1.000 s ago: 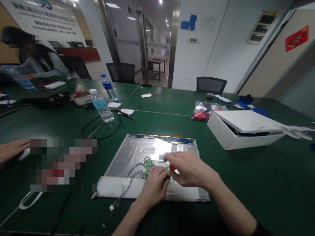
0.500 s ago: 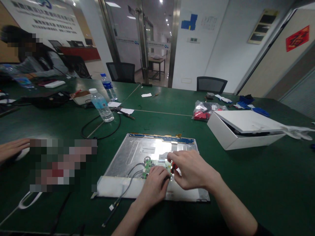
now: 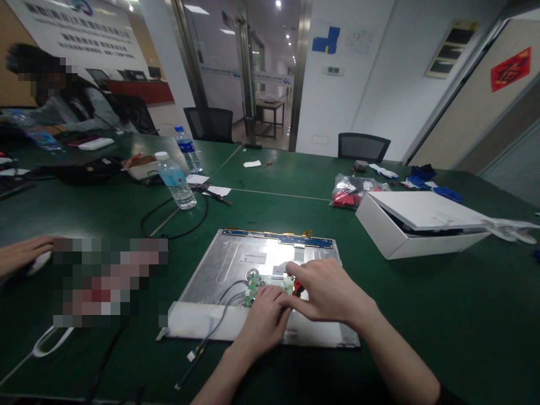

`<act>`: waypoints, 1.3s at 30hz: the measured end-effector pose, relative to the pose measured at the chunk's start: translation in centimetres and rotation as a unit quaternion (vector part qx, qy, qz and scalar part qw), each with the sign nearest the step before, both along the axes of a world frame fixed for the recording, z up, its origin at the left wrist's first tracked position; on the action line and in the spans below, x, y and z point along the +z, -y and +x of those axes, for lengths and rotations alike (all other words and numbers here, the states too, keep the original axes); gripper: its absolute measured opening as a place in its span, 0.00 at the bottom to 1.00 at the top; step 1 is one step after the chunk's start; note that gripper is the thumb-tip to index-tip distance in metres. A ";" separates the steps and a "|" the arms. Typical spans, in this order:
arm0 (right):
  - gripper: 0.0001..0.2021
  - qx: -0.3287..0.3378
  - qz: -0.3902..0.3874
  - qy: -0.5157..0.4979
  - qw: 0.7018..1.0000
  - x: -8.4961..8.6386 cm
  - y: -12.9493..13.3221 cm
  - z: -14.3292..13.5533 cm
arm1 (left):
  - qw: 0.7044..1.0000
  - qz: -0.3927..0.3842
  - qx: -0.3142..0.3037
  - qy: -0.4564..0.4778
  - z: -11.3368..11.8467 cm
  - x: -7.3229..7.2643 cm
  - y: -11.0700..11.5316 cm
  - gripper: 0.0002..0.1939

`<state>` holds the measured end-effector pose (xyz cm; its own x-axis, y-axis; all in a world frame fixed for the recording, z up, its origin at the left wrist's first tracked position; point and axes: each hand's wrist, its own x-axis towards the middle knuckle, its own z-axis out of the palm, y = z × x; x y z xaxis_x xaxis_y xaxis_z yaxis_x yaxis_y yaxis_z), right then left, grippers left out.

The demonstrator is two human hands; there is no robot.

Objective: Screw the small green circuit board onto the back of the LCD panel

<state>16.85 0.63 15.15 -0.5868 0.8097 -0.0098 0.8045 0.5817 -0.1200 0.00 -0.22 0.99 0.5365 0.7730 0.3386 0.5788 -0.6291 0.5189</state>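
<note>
A flat display panel (image 3: 202, 284) lies back side up on the green table, with a pale strip along its near edge. On its middle sits a small green circuit board (image 3: 252, 287). My left hand (image 3: 266, 315) presses on the board's near edge, its fingers bent and held together. Above the board's right end, my right hand (image 3: 331, 292) is closed round a red-handled tool (image 3: 297, 288). Most of that tool is hidden by the fingers, its tip too. The right thumb reaches over to the left fingers. Grey cables (image 3: 219, 322) run from the board toward me.
A white box (image 3: 392, 239) stands at right, a clear bag with red things (image 3: 348, 194) behind it. Water bottles (image 3: 179, 183), a soldering iron (image 3: 218, 195) and its cord are at back left. Another person's hand (image 3: 25, 256) rests at far left; someone sits beyond.
My right hand has turned a little over the board, and its thumb has moved left to the left fingers. The left hand has stayed in place on the board.
</note>
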 end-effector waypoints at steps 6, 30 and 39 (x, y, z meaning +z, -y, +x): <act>0.07 0.013 0.008 0.009 1.000 0.1 0.1 0.1 | 1.000 -0.012 -0.002 -0.005 0.0 0.1 0.0 0.06; 0.11 -0.013 0.009 0.018 1.000 -0.2 -0.1 -0.3 | 1.000 -0.003 -0.004 0.006 -0.1 -0.4 -0.1 0.06; 0.15 -0.010 0.023 0.010 1.000 -0.6 -0.2 0.0 | 1.000 0.009 0.003 0.006 -0.1 -0.3 0.0 0.07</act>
<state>16.81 0.83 14.51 -0.5704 0.8212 0.0154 0.8181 0.5698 -0.0777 -0.11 -0.25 0.72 0.5279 0.7698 0.3589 0.5756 -0.6350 0.5152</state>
